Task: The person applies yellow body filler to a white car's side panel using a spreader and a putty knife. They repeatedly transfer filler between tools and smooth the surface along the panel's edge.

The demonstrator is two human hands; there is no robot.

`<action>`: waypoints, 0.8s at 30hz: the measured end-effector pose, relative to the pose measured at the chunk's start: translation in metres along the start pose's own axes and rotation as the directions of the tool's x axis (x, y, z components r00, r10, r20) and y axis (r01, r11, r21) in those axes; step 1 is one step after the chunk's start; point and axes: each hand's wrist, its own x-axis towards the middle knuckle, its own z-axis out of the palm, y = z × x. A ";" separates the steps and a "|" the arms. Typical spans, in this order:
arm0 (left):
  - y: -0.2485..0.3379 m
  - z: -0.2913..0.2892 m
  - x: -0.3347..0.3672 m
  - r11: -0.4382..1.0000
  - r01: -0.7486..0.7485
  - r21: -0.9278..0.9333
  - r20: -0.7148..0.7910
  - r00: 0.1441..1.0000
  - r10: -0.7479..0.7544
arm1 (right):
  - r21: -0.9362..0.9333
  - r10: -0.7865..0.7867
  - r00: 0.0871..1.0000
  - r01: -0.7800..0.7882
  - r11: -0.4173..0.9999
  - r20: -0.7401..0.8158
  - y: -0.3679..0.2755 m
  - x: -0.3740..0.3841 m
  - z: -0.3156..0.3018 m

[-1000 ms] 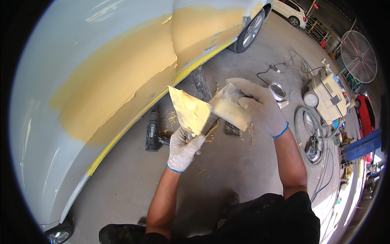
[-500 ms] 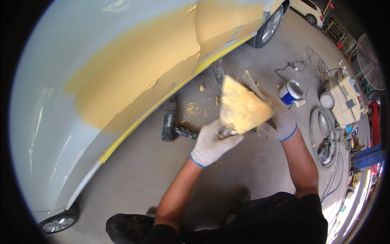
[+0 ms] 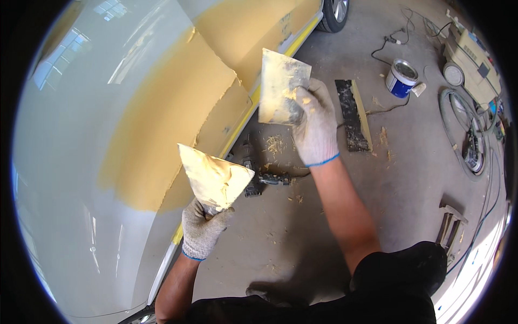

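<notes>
My left hand, in a knitted glove with a blue cuff, is closed on a putty knife whose wide blade carries a thick heap of pale yellow filler. It is held in front of the car's lower side. Higher and to the right, my right hand grips a flat putty spreader, thinly smeared with filler and grey marks. Behind both tools is the grey car body, with a broad tan filler patch across its panels and yellow masking tape along its lower edge.
A black power drill lies on the floor below the car. Filler scraps and a long black board lie farther right. Beyond stand a white-and-blue can, a coiled hose and a beige wheeled machine.
My hands have moved apart: the left went left and down with the loaded putty knife, the right went left and up with the spreader. The view has shifted along the car.
</notes>
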 end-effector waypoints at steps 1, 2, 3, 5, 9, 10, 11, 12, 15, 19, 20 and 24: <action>-0.006 0.001 0.001 1.000 -0.003 0.019 -0.011 1.000 0.003 | 0.085 -0.049 0.999 0.048 0.995 0.015 0.001 -0.015 0.008; -0.009 0.006 0.003 0.998 0.014 0.055 -0.014 1.000 -0.014 | 0.127 -0.065 0.997 0.060 0.990 0.036 -0.003 -0.024 0.013; -0.008 0.015 0.013 0.996 0.021 0.085 -0.012 1.000 -0.020 | 0.130 -0.052 0.997 0.044 0.991 0.063 -0.012 -0.027 0.014; -0.002 0.033 0.029 0.989 -0.110 0.102 -0.006 0.994 0.111 | 0.150 -0.021 0.991 0.001 0.989 0.129 -0.024 -0.033 0.023; 0.017 0.059 0.050 0.972 -0.118 0.203 -0.040 0.991 0.129 | -0.020 0.080 0.944 -0.078 0.997 0.319 -0.032 -0.035 0.005; 0.017 0.064 0.052 0.972 -0.134 0.194 -0.052 0.988 0.147 | -0.145 0.103 0.933 -0.056 0.988 0.345 -0.038 -0.036 -0.002; 0.017 0.072 0.052 0.975 -0.149 0.164 -0.063 0.985 0.161 | -0.268 0.129 0.922 -0.029 0.963 0.366 -0.045 -0.037 -0.008; 0.020 0.077 0.052 0.976 -0.166 0.138 -0.075 0.981 0.178 | -0.381 0.154 0.910 0.004 0.924 0.384 -0.051 -0.036 -0.013; 0.019 0.082 0.055 0.971 -0.177 0.158 -0.030 0.983 0.184 | -0.626 0.064 0.907 0.235 0.744 0.416 -0.062 -0.039 -0.034; -0.003 0.088 0.046 0.974 -0.068 0.215 -0.040 0.996 0.079 | -0.748 0.237 0.849 0.244 0.617 0.472 -0.077 -0.031 -0.060; -0.004 0.088 0.045 0.984 -0.012 0.180 -0.056 0.998 0.022 | -0.769 0.195 0.836 0.345 0.538 0.512 -0.073 -0.028 -0.069; 0.000 0.091 0.050 0.968 -0.018 0.249 0.024 1.000 0.012 | -0.577 0.065 0.953 0.124 0.807 0.295 -0.055 -0.041 -0.051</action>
